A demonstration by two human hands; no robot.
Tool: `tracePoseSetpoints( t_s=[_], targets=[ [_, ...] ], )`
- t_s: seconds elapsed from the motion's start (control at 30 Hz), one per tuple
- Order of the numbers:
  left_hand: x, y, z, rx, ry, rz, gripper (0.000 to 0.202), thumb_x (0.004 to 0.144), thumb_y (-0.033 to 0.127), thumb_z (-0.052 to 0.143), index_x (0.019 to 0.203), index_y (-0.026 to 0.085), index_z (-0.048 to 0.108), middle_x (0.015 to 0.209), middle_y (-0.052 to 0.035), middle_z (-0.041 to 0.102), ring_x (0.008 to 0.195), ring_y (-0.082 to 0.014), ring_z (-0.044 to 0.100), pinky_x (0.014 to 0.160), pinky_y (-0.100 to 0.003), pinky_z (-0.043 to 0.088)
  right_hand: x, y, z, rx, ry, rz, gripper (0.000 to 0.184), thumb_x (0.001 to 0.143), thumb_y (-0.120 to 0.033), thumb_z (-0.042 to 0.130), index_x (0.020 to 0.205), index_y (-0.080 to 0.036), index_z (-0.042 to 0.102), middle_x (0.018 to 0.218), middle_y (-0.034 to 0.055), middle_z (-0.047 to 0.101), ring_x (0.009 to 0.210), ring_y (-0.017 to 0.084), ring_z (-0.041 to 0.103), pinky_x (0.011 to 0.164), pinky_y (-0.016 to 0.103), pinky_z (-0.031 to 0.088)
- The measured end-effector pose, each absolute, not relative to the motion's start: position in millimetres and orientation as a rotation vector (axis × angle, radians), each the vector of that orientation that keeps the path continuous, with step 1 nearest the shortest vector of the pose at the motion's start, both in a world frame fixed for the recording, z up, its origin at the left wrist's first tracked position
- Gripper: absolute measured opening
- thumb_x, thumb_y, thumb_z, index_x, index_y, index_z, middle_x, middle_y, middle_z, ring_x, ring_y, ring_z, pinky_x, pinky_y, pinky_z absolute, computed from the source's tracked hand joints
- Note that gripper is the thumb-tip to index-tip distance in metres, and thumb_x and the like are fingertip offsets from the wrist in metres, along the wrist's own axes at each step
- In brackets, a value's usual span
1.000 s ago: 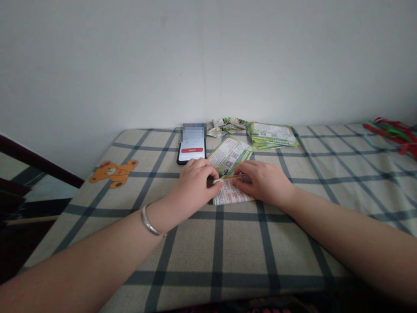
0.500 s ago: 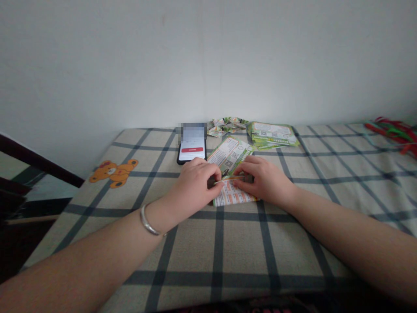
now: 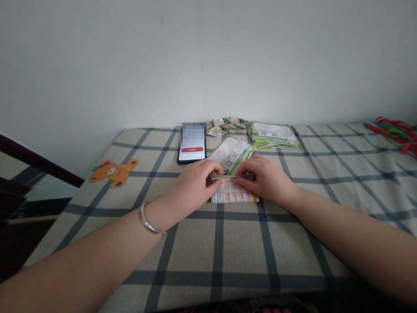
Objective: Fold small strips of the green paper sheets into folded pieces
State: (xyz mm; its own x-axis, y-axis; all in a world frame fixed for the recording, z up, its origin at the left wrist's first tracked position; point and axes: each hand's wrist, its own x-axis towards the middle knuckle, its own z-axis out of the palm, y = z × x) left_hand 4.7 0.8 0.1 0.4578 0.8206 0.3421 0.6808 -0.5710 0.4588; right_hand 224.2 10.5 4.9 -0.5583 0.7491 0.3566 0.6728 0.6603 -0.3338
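Note:
A printed leaflet (image 3: pixel 235 192), white with orange print and a green edge, lies in front of me with its far edge raised in a narrow fold. At the left end of that fold, my left hand (image 3: pixel 200 180) pinches the paper between thumb and fingers. My right hand (image 3: pixel 263 176) grips the same fold farther right, its thumb on the near side. Just beyond the hands is another leaflet (image 3: pixel 232 154), green and white with a square code; whether its near edge joins the held paper is hidden by the fold.
A phone (image 3: pixel 193 150) with a lit screen lies behind my left hand. Several small folded paper pieces (image 3: pixel 228 126) and a leaflet stack (image 3: pixel 275 134) sit near the wall. Red and green strips (image 3: pixel 397 132) lie far right. A checked cloth (image 3: pixel 182 252) covers the table.
The fold between my hands has become straighter and flatter, its left end now showing a green edge. My fingers have shifted slightly along it; everything else stays put.

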Motion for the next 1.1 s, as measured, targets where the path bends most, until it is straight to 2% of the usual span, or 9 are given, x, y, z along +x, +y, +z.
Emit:
tracePoseSetpoints(
  t_s=[0.2, 0.37, 0.53, 0.7, 1.0, 1.1],
  targets=[
    [2.1, 1.1, 1.1, 2.372, 1.302, 0.773, 0.007, 0.084, 0.020, 0.062, 0.091, 0.020, 0.061, 0.083, 0.0011, 0.064, 0.071, -0.0132, 0.057, 0.065, -0.028, 0.044, 224.6, 8.2, 5.9, -1.218, -2.350, 0.297, 0.011, 0.086, -0.028, 0.062, 0.083, -0.019, 0.067, 0.076, 0.0025, 0.063, 0.074, 0.016, 0.055, 0.066, 0.026, 0.038],
    [2.8, 0.5, 4.8, 2.399, 1.309, 0.753, 0.003, 0.087, 0.019, 0.060, 0.089, 0.019, 0.063, 0.086, 0.0008, 0.067, 0.080, -0.0151, 0.061, 0.070, -0.029, 0.045, 225.4, 7.8, 5.2, -1.226, -2.335, 0.363, 0.012, 0.087, -0.029, 0.061, 0.086, -0.020, 0.069, 0.078, 0.0021, 0.065, 0.074, 0.015, 0.056, 0.066, 0.026, 0.038],
    [2.1, 0.5, 2.8, 2.359, 1.296, 0.824, 0.006, 0.087, 0.019, 0.060, 0.092, 0.019, 0.062, 0.088, 0.0002, 0.067, 0.079, -0.0140, 0.062, 0.071, -0.029, 0.047, 225.4, 8.0, 4.0, -1.220, -2.274, 0.465, 0.012, 0.087, -0.029, 0.060, 0.087, -0.020, 0.069, 0.076, 0.0005, 0.067, 0.065, 0.012, 0.054, 0.059, 0.024, 0.037],
    [0.0, 1.2, -0.1, 2.300, 1.265, 0.855, 0.012, 0.087, 0.024, 0.060, 0.097, 0.020, 0.062, 0.084, 0.0006, 0.067, 0.073, -0.0132, 0.062, 0.066, -0.027, 0.048, 225.9, 8.4, 3.2, -1.187, -2.149, 0.547, 0.014, 0.086, -0.030, 0.060, 0.087, -0.019, 0.069, 0.071, 0.0000, 0.066, 0.059, 0.011, 0.051, 0.054, 0.023, 0.036],
    [1.2, -0.2, 1.8, 2.196, 1.256, 0.933, 0.012, 0.088, 0.028, 0.057, 0.096, 0.021, 0.062, 0.070, 0.0024, 0.063, 0.061, -0.0114, 0.057, 0.056, -0.024, 0.044, 225.6, 8.6, 0.6, -1.185, -2.041, 0.623, 0.016, 0.087, -0.031, 0.059, 0.092, -0.019, 0.068, 0.081, 0.0022, 0.069, 0.064, 0.012, 0.055, 0.056, 0.025, 0.040],
    [1.3, 0.0, 2.1, 2.147, 1.267, 0.993, 0.010, 0.088, 0.028, 0.057, 0.092, 0.019, 0.060, 0.072, 0.0014, 0.064, 0.062, -0.0112, 0.058, 0.055, -0.023, 0.044, 225.5, 7.8, 2.3, -1.232, -2.011, 0.607, 0.022, 0.085, -0.035, 0.061, 0.099, -0.019, 0.066, 0.069, -0.0011, 0.061, 0.055, 0.011, 0.047, 0.050, 0.024, 0.035]
  ],
)
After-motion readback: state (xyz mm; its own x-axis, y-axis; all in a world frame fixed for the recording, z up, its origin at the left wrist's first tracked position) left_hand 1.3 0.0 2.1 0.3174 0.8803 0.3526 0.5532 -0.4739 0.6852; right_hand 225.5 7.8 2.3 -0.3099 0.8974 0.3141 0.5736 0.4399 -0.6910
